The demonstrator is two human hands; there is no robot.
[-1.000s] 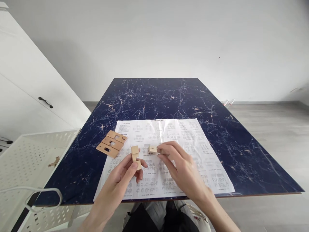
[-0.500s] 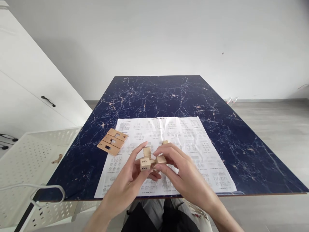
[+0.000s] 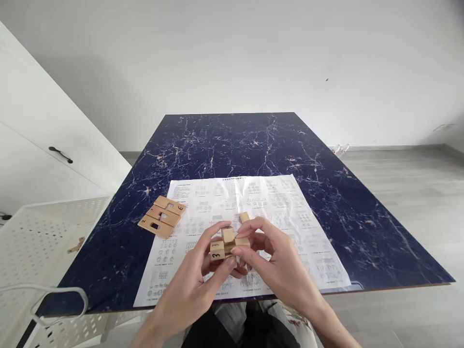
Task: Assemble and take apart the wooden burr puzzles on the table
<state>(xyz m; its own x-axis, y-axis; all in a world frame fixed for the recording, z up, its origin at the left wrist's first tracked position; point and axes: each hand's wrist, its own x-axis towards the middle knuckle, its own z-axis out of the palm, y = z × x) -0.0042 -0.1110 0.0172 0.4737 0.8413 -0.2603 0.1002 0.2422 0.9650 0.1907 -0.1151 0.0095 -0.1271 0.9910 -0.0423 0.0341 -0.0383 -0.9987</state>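
Low over the printed sheet, both hands grip a cluster of interlocking wooden burr puzzle pieces. My left hand wraps the left side, thumb below and index finger curled over the top. A block end there carries "3" marks on two faces. My right hand pinches a block end on the right side between thumb and fingers. An upright block end stands at the back of the cluster. The underside is hidden by my fingers. Just beyond my right fingers, another wooden piece shows over the paper.
A creased white sheet with printed diagrams lies on the dark blue marbled table. Flat wooden slats with cutouts, numbered 1, 2 and 3, sit at its left edge. A perforated cream cart and white cable are at left.
The cluster has turned slightly in my hands, and the back block now sits nearer the right block. My right fingers have shifted, showing more of the piece beyond them. The view has moved a little.
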